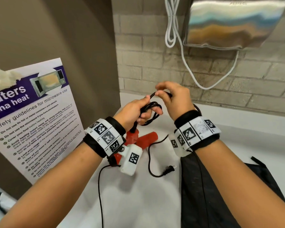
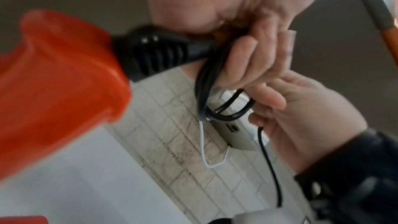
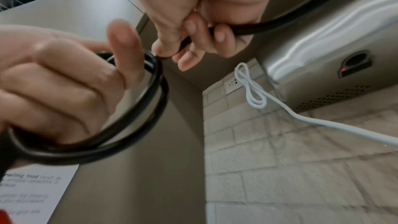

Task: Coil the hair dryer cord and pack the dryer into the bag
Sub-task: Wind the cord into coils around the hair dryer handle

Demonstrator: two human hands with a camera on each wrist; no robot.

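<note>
A red hair dryer (image 1: 138,139) sits just below my left wrist, over the white counter; I cannot tell if it rests there. My left hand (image 1: 143,112) grips several loops of its black cord (image 1: 152,106) close to the black collar (image 2: 155,52) on the dryer's handle (image 2: 53,83). Just right of it and slightly higher, my right hand (image 1: 161,92) pinches the same cord (image 3: 247,28) between thumb and fingers. The loose tail runs down to the plug (image 1: 169,169) lying on the counter. A black bag (image 1: 212,186) lies flat at the lower right.
A steel hand dryer (image 1: 234,22) is fixed to the brick wall above, with a white cable (image 1: 187,66) hanging in a loop. A microwave safety poster (image 1: 33,116) leans on the left wall. The white counter (image 1: 138,203) stretches toward me.
</note>
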